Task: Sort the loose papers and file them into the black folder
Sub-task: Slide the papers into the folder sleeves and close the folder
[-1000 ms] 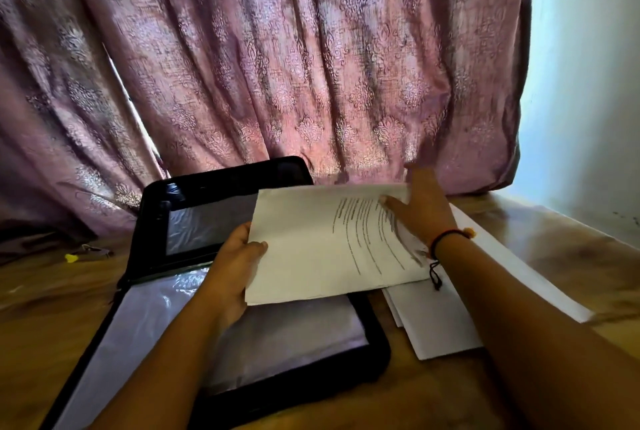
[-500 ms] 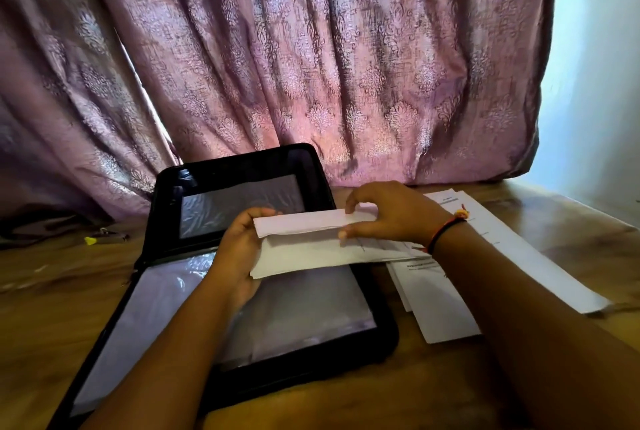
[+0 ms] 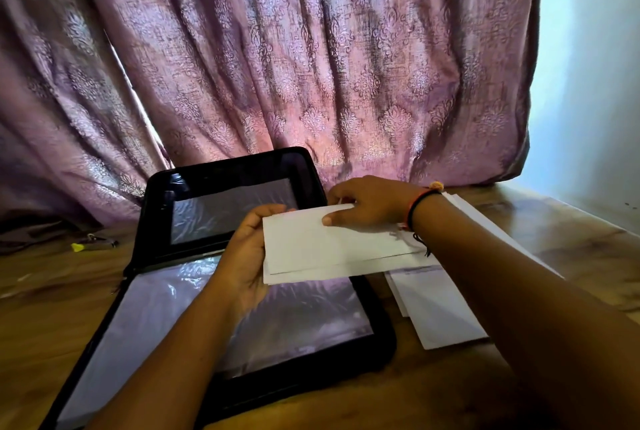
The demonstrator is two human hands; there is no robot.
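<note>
- Both hands are on the same sheets [image 3: 322, 246]: the left hand [image 3: 247, 256] grips the left edge and the right hand [image 3: 367, 206] pinches the top.
- They're held over the open black folder [image 3: 242, 166] on the table [image 3: 450, 388], with more loose papers [image 3: 440, 311] just to its right.
- I reckon this is the filing step. Next I'd need to open the clear sleeve [image 3: 304, 318] and slide them in square.

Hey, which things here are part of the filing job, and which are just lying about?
For the job:
folder, lying open
held papers, gripped by left hand and right hand
paper pile

Lying about:
yellow-tipped item on the table
curtain
</note>
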